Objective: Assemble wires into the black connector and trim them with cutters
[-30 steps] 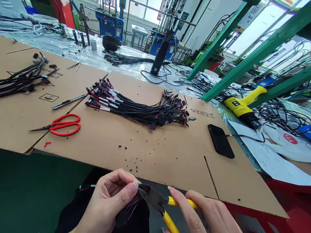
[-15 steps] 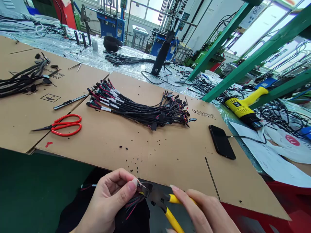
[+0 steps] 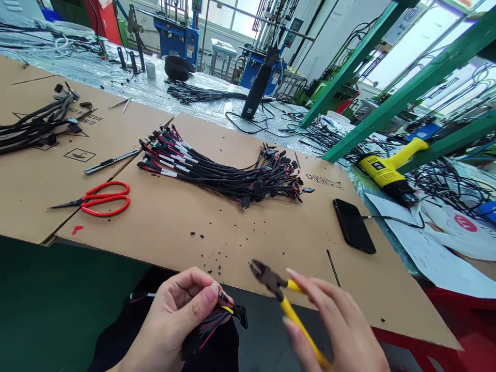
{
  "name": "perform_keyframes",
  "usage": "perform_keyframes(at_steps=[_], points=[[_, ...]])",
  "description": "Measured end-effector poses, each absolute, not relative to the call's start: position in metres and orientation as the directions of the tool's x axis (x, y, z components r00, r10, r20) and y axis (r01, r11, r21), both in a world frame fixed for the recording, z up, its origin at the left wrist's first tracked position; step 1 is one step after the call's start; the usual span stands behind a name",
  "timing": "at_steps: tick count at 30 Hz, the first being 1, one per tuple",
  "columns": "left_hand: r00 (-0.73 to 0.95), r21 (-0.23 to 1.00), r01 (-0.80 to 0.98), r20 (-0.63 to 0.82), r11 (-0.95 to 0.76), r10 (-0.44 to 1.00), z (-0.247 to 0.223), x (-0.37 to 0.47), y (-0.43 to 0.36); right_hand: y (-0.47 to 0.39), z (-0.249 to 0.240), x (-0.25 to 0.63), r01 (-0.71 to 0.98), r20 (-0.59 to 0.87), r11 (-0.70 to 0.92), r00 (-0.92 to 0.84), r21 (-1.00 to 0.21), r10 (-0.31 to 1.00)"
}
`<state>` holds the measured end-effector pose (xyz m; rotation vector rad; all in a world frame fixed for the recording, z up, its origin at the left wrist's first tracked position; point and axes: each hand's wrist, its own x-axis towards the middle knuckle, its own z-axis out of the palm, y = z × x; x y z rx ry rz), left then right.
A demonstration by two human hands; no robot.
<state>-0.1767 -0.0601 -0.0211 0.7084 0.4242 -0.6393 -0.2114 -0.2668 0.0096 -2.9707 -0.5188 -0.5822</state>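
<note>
My left hand [image 3: 182,315] pinches a wire harness [image 3: 211,328] between thumb and fingers, low in front of the cardboard's near edge. Thin red, yellow and dark wires fan out below the fingers, and a black connector [image 3: 241,316] sticks out to the right. In my right hand [image 3: 337,320] is a pair of diagonal cutters [image 3: 271,281] with yellow handles. Their dark jaws point up and left, apart from the harness, over the cardboard edge. Part of the harness is hidden behind my left hand and against the dark clothing.
Finished-looking black cable harnesses [image 3: 220,173] lie bundled mid-table, with more cables [image 3: 42,121] at left. Red-handled scissors [image 3: 104,199], a utility knife [image 3: 110,161], a phone [image 3: 353,226] and a yellow heat gun [image 3: 387,173] lie around. Small black scraps dot the cardboard [image 3: 155,227]. Green beams [image 3: 395,88] slant at right.
The cutters have come away from the connector in my left hand and moved up and to the right with my right hand. My left hand has stayed almost still.
</note>
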Motion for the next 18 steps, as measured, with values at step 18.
perform_keyframes(at_steps=[18], points=[[0.916,0.883,0.368,-0.291,0.292,-0.275,-0.017,-0.169,-0.045,-0.196,-0.015,-0.195,0.494,0.486,-0.458,0.862,-0.739,0.145]])
